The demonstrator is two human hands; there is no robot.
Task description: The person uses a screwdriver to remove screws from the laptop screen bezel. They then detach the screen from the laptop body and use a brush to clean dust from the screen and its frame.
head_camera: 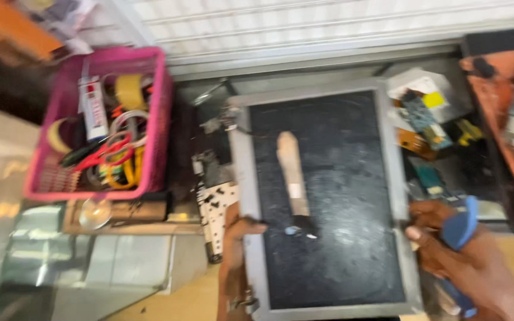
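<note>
A dark rectangular panel in a grey metal frame (pixel 242 178) lies in front of me, blurred by motion. A flat beige ribbon strip (pixel 292 172) runs down its dark face. My left hand (pixel 236 255) grips the frame's left edge, thumb on top. My right hand (pixel 465 261) presses against the frame's right edge while also holding a blue-handled tool (pixel 460 229).
A pink basket (pixel 162 119) with tape rolls, scissors and a tube stands at the left. Small circuit boards (pixel 423 119) and parts lie right of the panel. A small metal part with screws (pixel 215 208) sits beside the frame's left edge. A white ribbed shutter (pixel 328 24) runs along the back.
</note>
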